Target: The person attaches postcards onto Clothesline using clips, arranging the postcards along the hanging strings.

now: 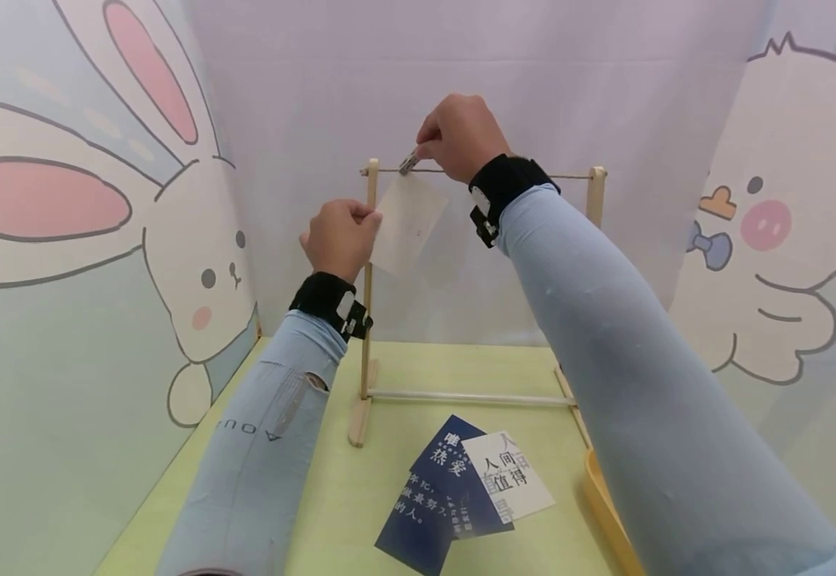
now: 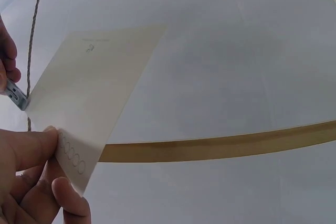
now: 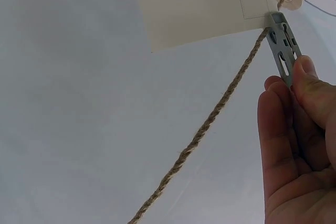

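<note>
A cream postcard [image 1: 406, 228] hangs slantwise at the left end of a twine rope [image 3: 194, 142] strung across a wooden frame. My left hand [image 1: 342, 238] pinches the card's left edge between thumb and fingers; printed circles show beside the thumb in the left wrist view. Above, my right hand [image 1: 463, 136] pinches a grey clothespin [image 3: 283, 45] by its handle end. The clothespin's tip meets the rope at the card's upper corner. Whether its tip has closed fully on the card I cannot tell.
The wooden frame [image 1: 595, 196] stands on a pale green table [image 1: 317, 496]. Dark blue cards [image 1: 418, 512] and a white card [image 1: 511, 476] with Chinese writing lie overlapping in front. A yellow tray [image 1: 608, 512] is partly hidden under the right forearm. Cartoon-printed curtains surround the table.
</note>
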Demonstrator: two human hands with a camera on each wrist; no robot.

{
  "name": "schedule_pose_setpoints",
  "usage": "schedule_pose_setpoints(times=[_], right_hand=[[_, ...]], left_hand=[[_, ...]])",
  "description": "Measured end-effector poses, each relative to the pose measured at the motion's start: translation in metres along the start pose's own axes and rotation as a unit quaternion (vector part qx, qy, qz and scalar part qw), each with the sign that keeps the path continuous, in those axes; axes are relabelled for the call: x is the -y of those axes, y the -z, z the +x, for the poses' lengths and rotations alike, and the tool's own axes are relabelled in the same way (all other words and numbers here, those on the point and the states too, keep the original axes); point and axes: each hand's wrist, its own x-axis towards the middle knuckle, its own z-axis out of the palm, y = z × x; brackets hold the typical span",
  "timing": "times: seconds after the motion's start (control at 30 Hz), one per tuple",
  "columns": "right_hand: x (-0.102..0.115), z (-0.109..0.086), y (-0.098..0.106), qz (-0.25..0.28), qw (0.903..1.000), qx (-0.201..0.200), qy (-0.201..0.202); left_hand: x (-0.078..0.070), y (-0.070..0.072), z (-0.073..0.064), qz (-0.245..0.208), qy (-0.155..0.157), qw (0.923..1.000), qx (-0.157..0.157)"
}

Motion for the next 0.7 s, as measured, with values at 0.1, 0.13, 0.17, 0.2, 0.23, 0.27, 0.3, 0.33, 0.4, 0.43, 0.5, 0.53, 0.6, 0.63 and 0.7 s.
schedule_pose_setpoints(times=[0.1,0.13,0.17,0.2,0.23,0.27,0.3,0.33,0.4,0.43,0.5,0.53,0.6,0.63,0.7], right_hand=[[-0.0006,-0.0006,0.0007,-0.002,1.0000,0.001,0.002],[-0.0006,-0.0012,0.0014,-0.002,1.0000,0.000,0.003],[-0.0002,-0.0020,0.0022,-0.003,1.0000,-0.001,0.004],[0.0004,-0.0027,0.0030,-0.004,1.0000,-0.001,0.003],[0.0012,-0.0037,0.0040,-0.005,1.0000,-0.003,0.003],[0.0022,-0.0047,0.0051,-0.006,1.0000,-0.003,0.002],[0.0032,-0.0058,0.0062,-0.007,1.0000,-0.004,0.002],[0.0042,-0.0067,0.0073,-0.008,1.0000,-0.004,0.002],[0.0062,-0.0079,0.0087,-0.010,0.9999,-0.001,-0.001],[0.0069,-0.0086,0.0093,-0.010,0.9999,0.000,-0.001],[0.0079,-0.0091,0.0096,-0.009,0.9999,0.004,-0.004],[0.0080,-0.0091,0.0095,-0.009,0.9999,0.007,-0.005],[0.0078,-0.0092,0.0091,-0.008,0.9999,0.010,-0.006],[0.0074,-0.0091,0.0088,-0.009,0.9999,0.011,-0.007],[0.0065,-0.0089,0.0082,-0.010,0.9998,0.013,-0.009]], left_hand=[[-0.0010,-0.0004,-0.0007,0.002,-0.001,1.0000,0.000],[-0.0015,-0.0004,-0.0008,0.002,-0.001,1.0000,-0.001],[-0.0021,-0.0002,-0.0009,0.001,-0.002,1.0000,-0.001],[-0.0026,0.0000,-0.0010,0.001,-0.002,1.0000,-0.002],[-0.0032,0.0003,-0.0010,0.000,-0.002,1.0000,-0.002],[-0.0037,0.0006,-0.0009,-0.001,-0.003,1.0000,-0.002],[-0.0042,0.0007,-0.0008,-0.002,-0.003,1.0000,-0.002],[-0.0046,0.0009,-0.0009,-0.004,-0.003,1.0000,-0.002],[-0.0049,0.0008,-0.0009,-0.005,-0.003,1.0000,-0.001],[-0.0051,0.0008,-0.0011,-0.006,-0.003,1.0000,-0.001],[-0.0052,0.0005,-0.0014,-0.005,-0.002,1.0000,-0.001],[-0.0051,0.0003,-0.0017,-0.005,0.000,1.0000,-0.001],[-0.0051,-0.0003,-0.0020,-0.005,0.002,1.0000,0.000],[-0.0052,-0.0006,-0.0021,-0.005,0.003,1.0000,0.001],[-0.0053,-0.0012,-0.0024,-0.006,0.005,1.0000,0.002]])
